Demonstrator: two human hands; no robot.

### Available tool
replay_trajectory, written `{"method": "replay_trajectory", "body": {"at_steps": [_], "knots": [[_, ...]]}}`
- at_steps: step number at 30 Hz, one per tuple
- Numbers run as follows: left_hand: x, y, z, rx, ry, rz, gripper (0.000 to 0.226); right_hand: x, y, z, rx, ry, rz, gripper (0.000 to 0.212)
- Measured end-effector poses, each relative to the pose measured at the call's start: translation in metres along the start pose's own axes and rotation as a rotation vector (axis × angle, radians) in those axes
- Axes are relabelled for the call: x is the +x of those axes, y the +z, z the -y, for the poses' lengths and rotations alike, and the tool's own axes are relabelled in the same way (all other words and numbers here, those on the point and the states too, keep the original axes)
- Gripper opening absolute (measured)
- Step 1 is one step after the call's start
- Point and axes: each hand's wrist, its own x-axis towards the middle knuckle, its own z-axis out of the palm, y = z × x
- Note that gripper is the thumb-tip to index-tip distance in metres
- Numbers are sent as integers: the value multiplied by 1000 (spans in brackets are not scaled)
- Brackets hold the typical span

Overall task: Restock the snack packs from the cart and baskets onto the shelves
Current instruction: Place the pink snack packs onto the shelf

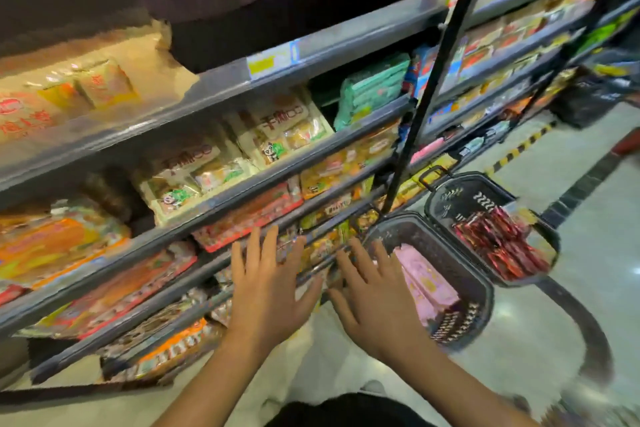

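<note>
Stocked shelves face both hands, left and right, fingers spread, holding nothing.

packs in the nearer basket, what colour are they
Pink, lying in the nearer dark basket: the packs show best in the head view, just right of the right hand.

Below me I see a pale glossy floor with a yellow-and-black striped strip along the foot of the racks, a dark band crossing it, and a yellow price label.
</note>
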Motion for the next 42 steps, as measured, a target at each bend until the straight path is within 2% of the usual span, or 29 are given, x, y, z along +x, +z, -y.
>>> {"method": "replay_trajectory", "body": {"at_steps": [8,15,22,28,36,39,42], "knots": [[20,48,-99,81,221,151,70,-71,23,-86,55,300,25,61],[51,85,-141,75,415,263,69,-96,39,-136,72,550,34,62],[112,121,-167,53,534,322,72,-82,57,-173,121,758,102,64],[198,164,-197,130,579,475,79,-30,78,-212,132,897,154,65],[278,276,-229,182,663,669,74,40,155,-289,216,940,292,71],[294,338,-234,219,686,710,71,47,199,-326,219,978,313,64],[307,406,-237,283,722,793,65,48,260,-365,248,1014,386,69]]}}
